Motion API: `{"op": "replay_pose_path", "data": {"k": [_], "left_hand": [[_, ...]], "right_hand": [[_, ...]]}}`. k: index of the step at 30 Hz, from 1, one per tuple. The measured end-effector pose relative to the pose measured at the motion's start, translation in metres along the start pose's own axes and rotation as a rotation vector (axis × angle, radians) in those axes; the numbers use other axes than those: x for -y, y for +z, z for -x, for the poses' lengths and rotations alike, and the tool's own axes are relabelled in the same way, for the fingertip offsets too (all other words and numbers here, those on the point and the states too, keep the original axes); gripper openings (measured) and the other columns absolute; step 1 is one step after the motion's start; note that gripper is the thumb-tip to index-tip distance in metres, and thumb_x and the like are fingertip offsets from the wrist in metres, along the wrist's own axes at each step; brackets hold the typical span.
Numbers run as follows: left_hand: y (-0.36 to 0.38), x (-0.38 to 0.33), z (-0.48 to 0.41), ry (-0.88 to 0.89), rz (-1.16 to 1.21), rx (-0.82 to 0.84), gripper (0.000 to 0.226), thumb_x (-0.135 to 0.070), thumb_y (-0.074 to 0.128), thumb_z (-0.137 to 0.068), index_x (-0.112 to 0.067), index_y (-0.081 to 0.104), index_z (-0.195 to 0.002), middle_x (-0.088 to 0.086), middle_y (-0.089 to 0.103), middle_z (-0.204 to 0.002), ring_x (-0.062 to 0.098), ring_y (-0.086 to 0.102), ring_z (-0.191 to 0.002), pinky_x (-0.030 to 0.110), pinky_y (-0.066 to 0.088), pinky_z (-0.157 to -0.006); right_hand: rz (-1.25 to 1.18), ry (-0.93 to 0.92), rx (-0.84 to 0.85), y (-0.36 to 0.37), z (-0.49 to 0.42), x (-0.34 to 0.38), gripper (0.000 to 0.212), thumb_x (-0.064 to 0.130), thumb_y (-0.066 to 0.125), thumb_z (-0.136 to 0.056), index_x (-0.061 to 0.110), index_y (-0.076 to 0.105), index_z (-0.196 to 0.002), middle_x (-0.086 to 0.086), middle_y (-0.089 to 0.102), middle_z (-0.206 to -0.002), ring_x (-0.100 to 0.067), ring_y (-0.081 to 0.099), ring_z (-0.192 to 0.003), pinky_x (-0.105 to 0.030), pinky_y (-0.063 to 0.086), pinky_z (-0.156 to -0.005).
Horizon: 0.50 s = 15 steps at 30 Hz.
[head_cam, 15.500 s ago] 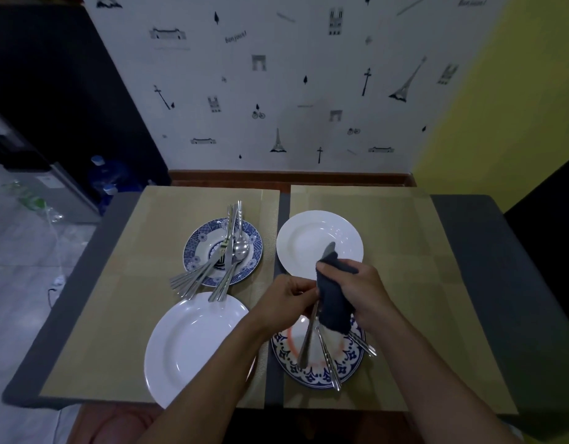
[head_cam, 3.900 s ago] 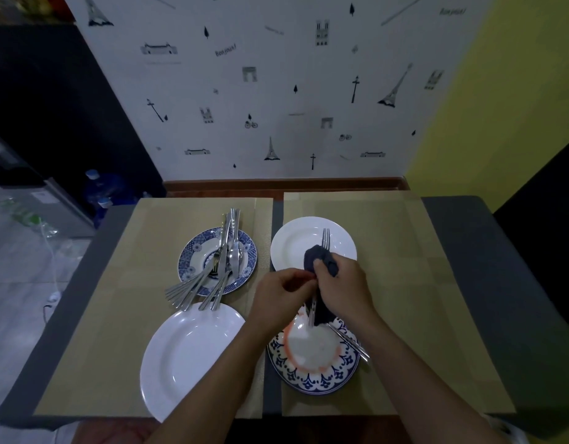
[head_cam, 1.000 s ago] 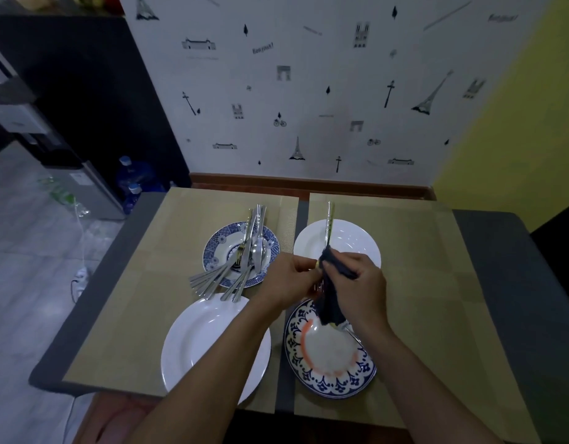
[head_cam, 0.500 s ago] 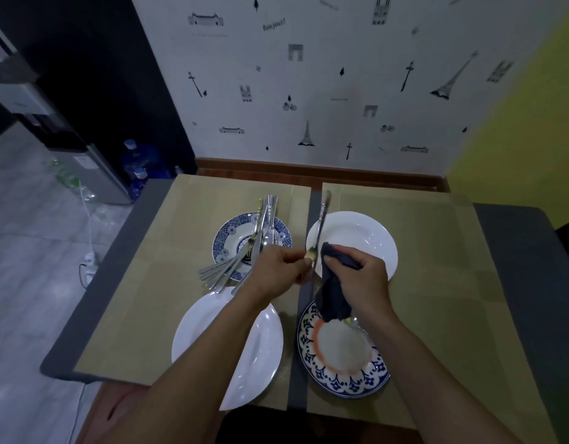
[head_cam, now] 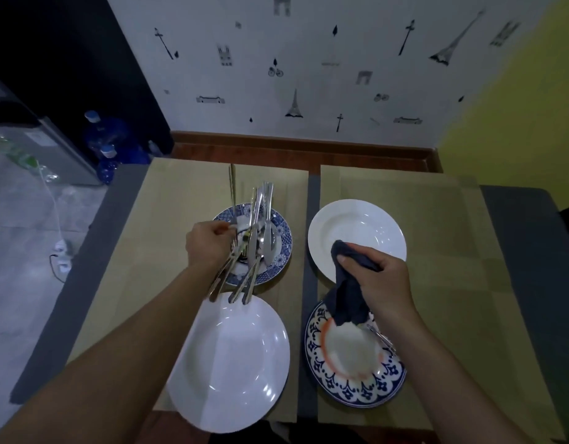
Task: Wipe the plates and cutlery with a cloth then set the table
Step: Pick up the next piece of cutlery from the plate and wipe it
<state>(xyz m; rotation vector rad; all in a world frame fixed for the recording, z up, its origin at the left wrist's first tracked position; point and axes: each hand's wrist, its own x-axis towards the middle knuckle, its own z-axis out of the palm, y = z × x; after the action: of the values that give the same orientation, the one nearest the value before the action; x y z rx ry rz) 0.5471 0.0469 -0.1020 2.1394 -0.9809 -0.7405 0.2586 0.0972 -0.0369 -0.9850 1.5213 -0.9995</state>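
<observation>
Slim steel fork (head_cam: 232,197) shifted left, cloth (head_cam: 347,293) crumpled

Counter (head_cam: 84,267) dark grey, showing along both sides and in a narrow strip down the middle. Two tan mats lay on it side by side. My left mat (head_cam: 167,219) carried the blue-patterned plate (head_cam: 283,238) far and the near white plate (head_cam: 231,363), whose rim ran past the mat's near edge. My right mat (head_cam: 453,251) carried the far white plate (head_cam: 356,225) and, nearer me, the blue-and-orange plate (head_cam: 350,389).
</observation>
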Motion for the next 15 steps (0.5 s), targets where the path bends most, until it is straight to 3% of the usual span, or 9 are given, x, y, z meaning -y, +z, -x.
{"op": "replay_pose_path", "data": {"k": [4,9,11,15], "left_hand": [[0.006,0.006,-0.027,-0.022,-0.06,0.003,0.026,-0.024,0.077,-0.086,-0.014,0.077,-0.11,0.009,0.077,-0.1,0.021,0.068,-0.087,0.028,0.052,-0.086],[0.019,0.015,-0.043,-0.027,-0.172,0.119,0.022,-0.027,0.078,-0.085,-0.019,0.079,-0.105,0.006,0.077,-0.098,0.013,0.063,-0.077,0.02,0.045,-0.077],[0.023,0.018,-0.044,0.001,-0.233,0.162,0.022,-0.033,0.075,-0.088,-0.02,0.079,-0.105,0.007,0.077,-0.092,0.016,0.063,-0.075,0.022,0.044,-0.073],[0.027,0.023,-0.046,0.06,-0.33,0.171,0.03,-0.039,0.073,-0.087,-0.021,0.077,-0.111,0.013,0.074,-0.093,0.029,0.067,-0.082,0.031,0.051,-0.075]], "right_hand": [[0.008,0.008,-0.01,0.001,-0.005,-0.002,0.023,0.007,0.077,-0.089,0.027,0.079,-0.1,0.015,0.079,-0.085,0.001,0.072,-0.074,-0.017,0.054,-0.062],[-0.006,0.034,-0.028,0.002,-0.008,-0.006,0.023,0.007,0.078,-0.088,0.026,0.081,-0.101,0.011,0.08,-0.095,-0.006,0.074,-0.092,-0.023,0.058,-0.077],[0.0,0.045,-0.037,0.002,-0.009,-0.006,0.023,0.007,0.078,-0.088,0.026,0.081,-0.101,0.01,0.08,-0.097,-0.008,0.074,-0.097,-0.028,0.057,-0.086],[-0.007,0.061,-0.047,0.001,-0.01,-0.004,0.022,0.008,0.079,-0.087,0.023,0.081,-0.103,0.008,0.08,-0.098,-0.01,0.074,-0.099,-0.03,0.057,-0.088]]}}
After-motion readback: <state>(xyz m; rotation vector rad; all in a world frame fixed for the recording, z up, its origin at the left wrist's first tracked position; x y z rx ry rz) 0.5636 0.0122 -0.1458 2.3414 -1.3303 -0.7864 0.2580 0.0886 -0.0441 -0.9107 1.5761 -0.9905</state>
